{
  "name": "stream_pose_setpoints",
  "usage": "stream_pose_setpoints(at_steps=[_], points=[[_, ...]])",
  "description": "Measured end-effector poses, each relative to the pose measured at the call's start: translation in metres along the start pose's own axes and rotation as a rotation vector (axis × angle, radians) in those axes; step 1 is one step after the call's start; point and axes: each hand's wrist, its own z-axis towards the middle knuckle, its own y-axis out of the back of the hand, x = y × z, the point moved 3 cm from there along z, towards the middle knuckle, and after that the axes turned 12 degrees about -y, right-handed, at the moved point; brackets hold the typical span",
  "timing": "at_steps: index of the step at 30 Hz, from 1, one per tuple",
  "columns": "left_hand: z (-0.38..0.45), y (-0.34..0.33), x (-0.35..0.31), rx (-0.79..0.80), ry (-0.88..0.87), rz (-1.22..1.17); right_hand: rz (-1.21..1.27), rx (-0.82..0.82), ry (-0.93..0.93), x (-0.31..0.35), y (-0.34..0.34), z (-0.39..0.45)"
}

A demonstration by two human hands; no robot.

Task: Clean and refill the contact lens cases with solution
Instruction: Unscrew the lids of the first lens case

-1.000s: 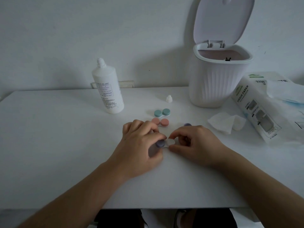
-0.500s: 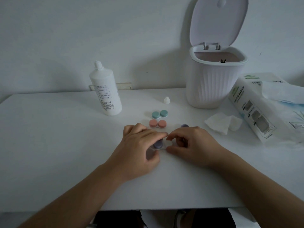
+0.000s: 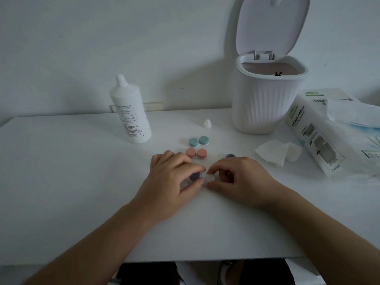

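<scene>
A white contact lens case (image 3: 210, 178) lies on the table between both hands. My left hand (image 3: 172, 182) pinches its purple cap (image 3: 195, 176) between thumb and forefinger. My right hand (image 3: 238, 177) pinches the case's uncovered white well. A second purple cap (image 3: 230, 155) lies loose just beyond my right hand. Behind the hands sit a pink-capped case (image 3: 195, 153) and a teal-capped case (image 3: 199, 141), both with caps on. The white solution bottle (image 3: 130, 112) stands uncapped at the back left, with its small white cap (image 3: 207, 123) on the table.
A white ribbed bin (image 3: 265, 99) with its lid up stands at the back right. A crumpled tissue (image 3: 275, 151) lies next to a tissue-paper pack (image 3: 329, 128) at the right. The white table (image 3: 61, 182) ends close to my body.
My left fingers have shifted round the purple cap and the cap looks slightly tilted. The camera has tipped down a little. Both hands stay on the case.
</scene>
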Motion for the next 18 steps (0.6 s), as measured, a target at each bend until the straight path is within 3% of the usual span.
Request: stream_pose_setpoints(at_steps=[7, 15, 18], points=[[0.002, 0.011, 0.014, -0.25, 0.269, -0.182, -0.008, 0.025, -0.015, -0.001, 0.0, 0.001], [0.008, 0.002, 0.019, -0.175, 0.246, -0.176, -0.004, 0.022, -0.001, -0.001, 0.001, 0.001], [0.009, -0.001, 0.02, -0.135, 0.188, -0.042, 0.002, 0.03, 0.006, -0.001, 0.002, 0.001]])
